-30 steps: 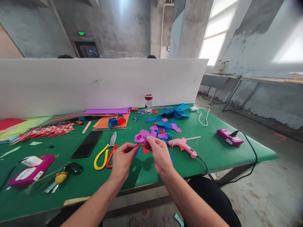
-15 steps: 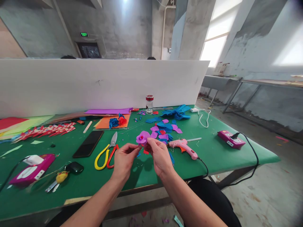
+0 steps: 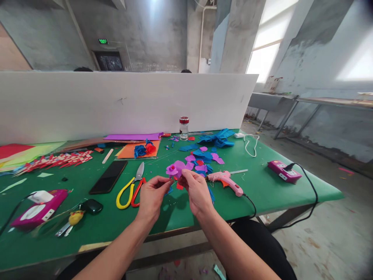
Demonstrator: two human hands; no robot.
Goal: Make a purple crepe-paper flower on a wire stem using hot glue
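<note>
A small purple paper flower (image 3: 172,170) is held up between my hands over the green table (image 3: 262,194). My left hand (image 3: 154,194) pinches it from below at its base. My right hand (image 3: 196,190) pinches a purple petal (image 3: 180,167) at the flower's right side. Purple, blue and red paper petals (image 3: 201,168) lie just behind my right hand. To the right rests a pink glue gun (image 3: 225,181) with a clear stick in its back end. Scissors (image 3: 131,192) with yellow and red handles lie left of my left hand.
A black phone (image 3: 108,177), a key bunch (image 3: 76,217) and a magenta power strip (image 3: 40,210) lie left. Behind are blue and red paper flowers (image 3: 144,149), a jar (image 3: 184,129) and a white board (image 3: 125,105). Another power strip (image 3: 284,172) sits right, its cable over the edge.
The flower has tilted and shifted slightly left between my fingers, and more of the purple petal at its right side shows. Both hands remain nearly in place.
</note>
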